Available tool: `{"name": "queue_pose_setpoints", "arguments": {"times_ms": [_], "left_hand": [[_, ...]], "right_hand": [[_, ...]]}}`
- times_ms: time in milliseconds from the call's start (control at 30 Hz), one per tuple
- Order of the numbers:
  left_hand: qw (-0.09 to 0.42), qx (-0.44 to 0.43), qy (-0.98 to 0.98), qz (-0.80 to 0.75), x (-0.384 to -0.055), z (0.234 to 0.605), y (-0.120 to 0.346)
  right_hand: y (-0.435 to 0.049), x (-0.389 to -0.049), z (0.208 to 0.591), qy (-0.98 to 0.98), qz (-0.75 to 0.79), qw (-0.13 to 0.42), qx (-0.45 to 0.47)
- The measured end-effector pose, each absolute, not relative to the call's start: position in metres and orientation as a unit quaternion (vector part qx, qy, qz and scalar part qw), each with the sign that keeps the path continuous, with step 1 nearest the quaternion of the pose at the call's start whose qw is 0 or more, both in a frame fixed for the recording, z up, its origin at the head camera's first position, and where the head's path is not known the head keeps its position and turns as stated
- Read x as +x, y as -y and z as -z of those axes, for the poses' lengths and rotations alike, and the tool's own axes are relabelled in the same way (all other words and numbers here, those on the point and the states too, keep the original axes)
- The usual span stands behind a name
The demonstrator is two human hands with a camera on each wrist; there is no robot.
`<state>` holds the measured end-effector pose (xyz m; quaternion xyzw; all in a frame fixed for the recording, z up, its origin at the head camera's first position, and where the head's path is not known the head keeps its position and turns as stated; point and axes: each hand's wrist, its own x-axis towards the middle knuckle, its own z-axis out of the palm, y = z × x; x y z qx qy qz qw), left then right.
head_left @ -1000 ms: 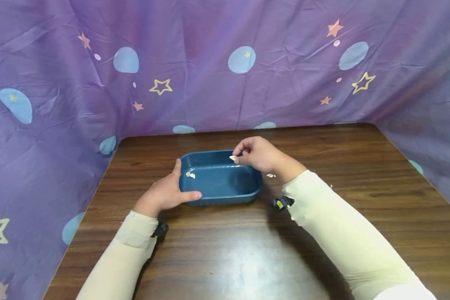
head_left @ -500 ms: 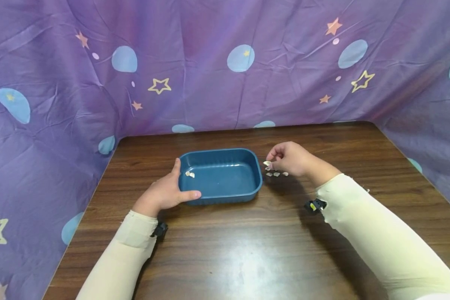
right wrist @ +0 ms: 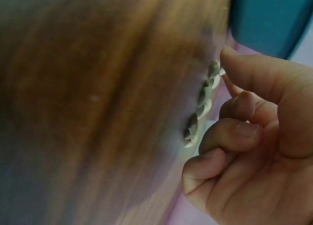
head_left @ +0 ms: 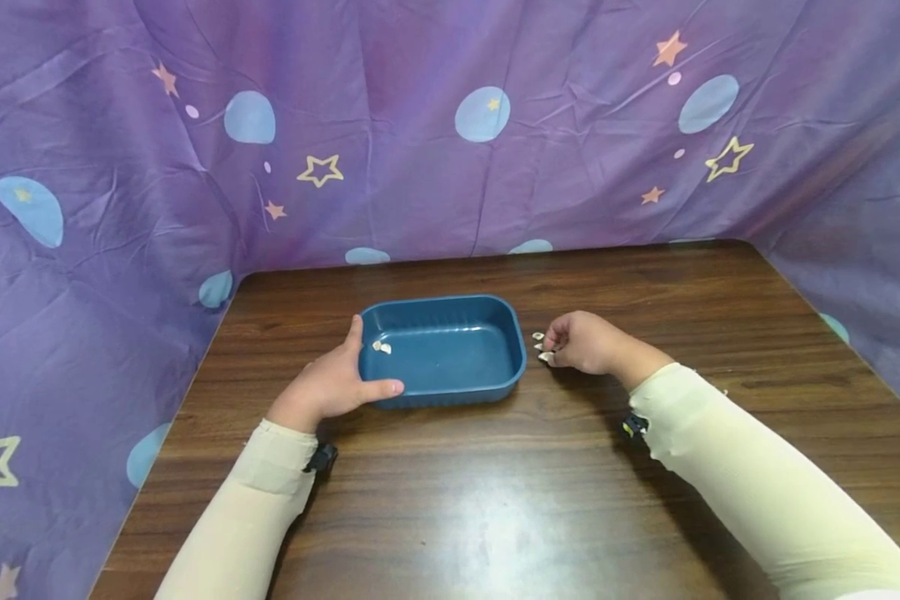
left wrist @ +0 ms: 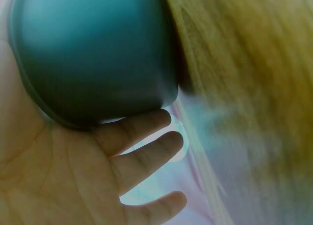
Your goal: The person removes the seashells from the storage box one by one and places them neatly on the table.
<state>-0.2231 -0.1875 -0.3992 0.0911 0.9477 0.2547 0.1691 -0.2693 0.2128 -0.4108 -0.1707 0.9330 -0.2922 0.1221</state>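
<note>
A blue rectangular tray (head_left: 450, 392) sits on the table, with small pale shell-like pieces (head_left: 382, 348) lying inside near its left end. My left hand (head_left: 326, 383) holds that left end, its thumb along the near rim and its fingers against the outer wall. Right of the tray, my right hand (head_left: 588, 342) pinches a small pale piece (head_left: 546, 357) between thumb and forefinger, low at the tabletop. Other pale pieces (head_left: 537, 336) lie close by. In the right wrist view a row of curled pieces (right wrist: 204, 107) stands out, and the other fingers are curled inward.
The brown wood-grain table (head_left: 450, 492) reaches to a purple curtain (head_left: 420, 167) printed with stars and blue spots. Dark cameras are strapped at both wrists. The left wrist view has the tray corner (left wrist: 107, 63) against the palm.
My right hand has moved from over the tray to the table on its right, and lower, with a pale piece in its fingertips. My left hand and the tray have stayed put.
</note>
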Motion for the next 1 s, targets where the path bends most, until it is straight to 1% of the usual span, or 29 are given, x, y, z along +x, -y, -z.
{"name": "queue_pose_setpoints", "arguments": {"times_ms": [167, 800, 1000], "left_hand": [[0.164, 0.094, -0.950, -0.247, -0.224, 0.399, 0.186], [0.165, 0.089, -0.951, -0.245, -0.225, 0.400, 0.188], [0.165, 0.088, -0.952, -0.244, -0.225, 0.400, 0.188]], "right_hand": [[-0.212, -0.269, 0.414, -0.941, 0.264, 0.117, -0.176], [-0.211, -0.271, 0.414, -0.950, 0.240, 0.108, -0.169], [-0.209, -0.272, 0.403, -0.948, 0.253, 0.106, -0.160]]}}
